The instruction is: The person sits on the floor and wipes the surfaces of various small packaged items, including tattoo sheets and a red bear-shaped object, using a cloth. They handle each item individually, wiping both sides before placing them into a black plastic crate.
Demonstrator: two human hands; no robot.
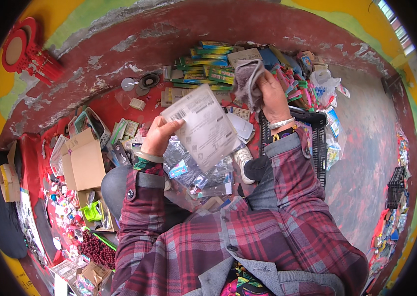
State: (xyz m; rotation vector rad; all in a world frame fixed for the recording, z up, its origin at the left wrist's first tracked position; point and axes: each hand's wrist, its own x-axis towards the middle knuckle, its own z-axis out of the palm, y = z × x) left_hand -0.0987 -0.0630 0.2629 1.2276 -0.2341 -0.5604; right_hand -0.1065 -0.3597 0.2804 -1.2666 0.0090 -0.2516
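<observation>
white packet (205,129) between left hand's (157,136) pinched fingers, grey cloth (247,85) between right hand's (274,100)

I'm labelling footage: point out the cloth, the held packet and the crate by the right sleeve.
Cloth (246,85): head view, its middle.
Packet (203,129): head view, printed face.
Crate (322,148): head view, right wall.

Storeroom or sorting room for small packaged goods, by appearance; worn interior.
Stacked green-and-yellow boxes (206,63), beyond and between left hand (159,135) and right hand (273,96); peeling red-brown wall (179,30), behind these; black plastic crate (321,158), below right hand and to its right; open cardboard carton (86,165), left of left hand; heaped small goods (391,229), far right of right hand, along stained bare floor (359,133).
</observation>
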